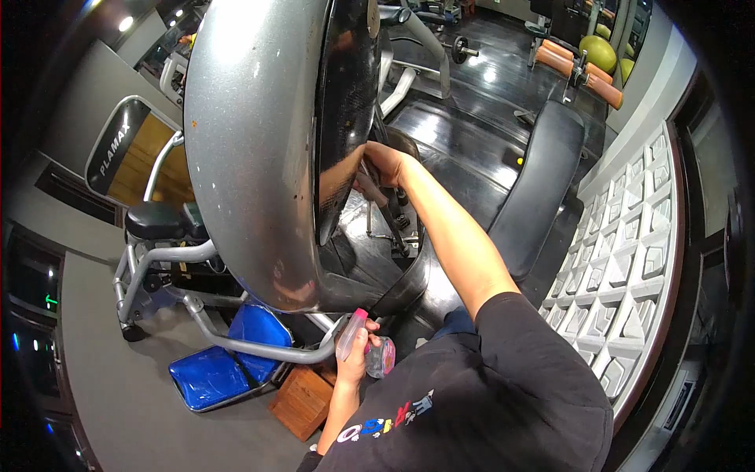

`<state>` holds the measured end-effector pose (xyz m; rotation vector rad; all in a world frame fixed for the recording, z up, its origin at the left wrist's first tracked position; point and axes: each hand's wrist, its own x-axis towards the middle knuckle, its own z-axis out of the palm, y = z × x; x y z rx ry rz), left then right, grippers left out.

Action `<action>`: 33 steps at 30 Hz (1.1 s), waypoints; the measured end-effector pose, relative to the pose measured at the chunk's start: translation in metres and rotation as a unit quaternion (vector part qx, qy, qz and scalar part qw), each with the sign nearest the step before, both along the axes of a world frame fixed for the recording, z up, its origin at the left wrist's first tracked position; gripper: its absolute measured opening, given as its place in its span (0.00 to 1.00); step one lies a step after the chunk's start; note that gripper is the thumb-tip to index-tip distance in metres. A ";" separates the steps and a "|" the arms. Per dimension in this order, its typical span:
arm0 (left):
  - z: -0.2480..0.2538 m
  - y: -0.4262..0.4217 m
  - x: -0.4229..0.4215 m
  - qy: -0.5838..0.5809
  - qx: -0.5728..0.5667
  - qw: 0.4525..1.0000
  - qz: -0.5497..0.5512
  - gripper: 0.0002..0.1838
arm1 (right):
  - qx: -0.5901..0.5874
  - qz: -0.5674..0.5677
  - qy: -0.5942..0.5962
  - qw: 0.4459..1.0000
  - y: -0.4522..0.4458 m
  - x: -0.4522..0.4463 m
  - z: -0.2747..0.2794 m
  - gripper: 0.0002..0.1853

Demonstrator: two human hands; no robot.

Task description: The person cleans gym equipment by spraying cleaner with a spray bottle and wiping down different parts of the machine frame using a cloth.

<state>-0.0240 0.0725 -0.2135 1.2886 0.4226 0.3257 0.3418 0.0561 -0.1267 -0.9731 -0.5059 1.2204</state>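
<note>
1 head-worn view looks steeply down past the torso.

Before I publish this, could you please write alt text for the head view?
In a gym, a left hand holds a pink-topped spray bottle while the right hand reaches into the opening of a grey machine. A black bench stands at right.

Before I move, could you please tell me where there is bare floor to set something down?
Dark floor shows between the right forearm and the black bench; grey floor shows below the blue seat. It is crowded around the wooden box and spray bottle.
</note>
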 end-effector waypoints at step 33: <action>0.014 -0.047 0.116 -0.001 0.071 0.984 0.165 0.21 | 0.142 -0.236 -0.228 0.934 -0.021 -0.034 -0.047 0.15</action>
